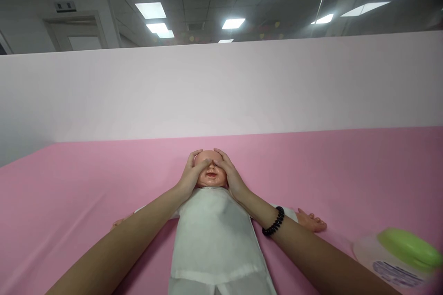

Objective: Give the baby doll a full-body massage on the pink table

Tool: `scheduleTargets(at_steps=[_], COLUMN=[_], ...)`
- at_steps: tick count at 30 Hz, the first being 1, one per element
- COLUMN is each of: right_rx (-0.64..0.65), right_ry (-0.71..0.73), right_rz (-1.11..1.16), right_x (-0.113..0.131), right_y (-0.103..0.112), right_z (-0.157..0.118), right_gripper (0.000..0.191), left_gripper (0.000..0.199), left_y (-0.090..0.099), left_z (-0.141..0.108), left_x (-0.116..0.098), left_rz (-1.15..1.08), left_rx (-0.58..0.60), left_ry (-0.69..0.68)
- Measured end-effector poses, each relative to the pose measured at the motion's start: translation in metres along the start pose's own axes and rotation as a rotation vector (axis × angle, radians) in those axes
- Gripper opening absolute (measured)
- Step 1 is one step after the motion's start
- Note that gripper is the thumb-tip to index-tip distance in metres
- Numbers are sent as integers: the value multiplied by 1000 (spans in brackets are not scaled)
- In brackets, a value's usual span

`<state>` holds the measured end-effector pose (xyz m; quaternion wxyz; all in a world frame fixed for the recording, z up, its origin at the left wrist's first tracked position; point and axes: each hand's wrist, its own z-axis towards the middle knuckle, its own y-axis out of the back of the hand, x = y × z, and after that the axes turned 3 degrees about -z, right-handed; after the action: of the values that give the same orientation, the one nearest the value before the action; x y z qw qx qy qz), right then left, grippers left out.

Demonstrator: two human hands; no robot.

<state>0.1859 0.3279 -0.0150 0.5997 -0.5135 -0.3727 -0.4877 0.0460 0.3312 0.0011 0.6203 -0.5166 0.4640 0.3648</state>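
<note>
A baby doll [216, 235] with a white cloth body lies on its back, its head at the far end and its arms stretched out sideways. My left hand [191, 173] cups the left side of the doll's head [212, 179], fingers along the side and thumb across the eye area. On the other side my right hand [231, 176] does the same, its thumb close to the nose. Both thumbs cover the eyes; the mouth and chin show between my hands. A black coiled band [274, 222] circles my right wrist. My left forearm partly hides one of the doll's arms.
The doll lies on a pink padded surface [328, 170]. Behind it runs a low white wall [221, 90]. At the lower right stands a clear container with a green lid [408, 246], beside my right forearm. A door [79, 37] and ceiling lights appear beyond the wall.
</note>
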Motion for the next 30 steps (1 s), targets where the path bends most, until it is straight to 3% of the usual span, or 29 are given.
scheduleTargets(at_steps=[4,10,30], right_rx=[-7,-14,12], right_ry=[-30,6,-30], right_rz=[-8,-43,-20], right_x=[0,-9,5], right_y=[0,5,1], right_z=[0,6,-4], right_gripper=[60,51,62], left_gripper=[65,56,61], left_y=[1,0,0], left_z=[2,5,3], left_x=[2,5,5], left_rz=[-4,-21,-45], left_rx=[24,-8,7], left_ry=[-10,-28,-43])
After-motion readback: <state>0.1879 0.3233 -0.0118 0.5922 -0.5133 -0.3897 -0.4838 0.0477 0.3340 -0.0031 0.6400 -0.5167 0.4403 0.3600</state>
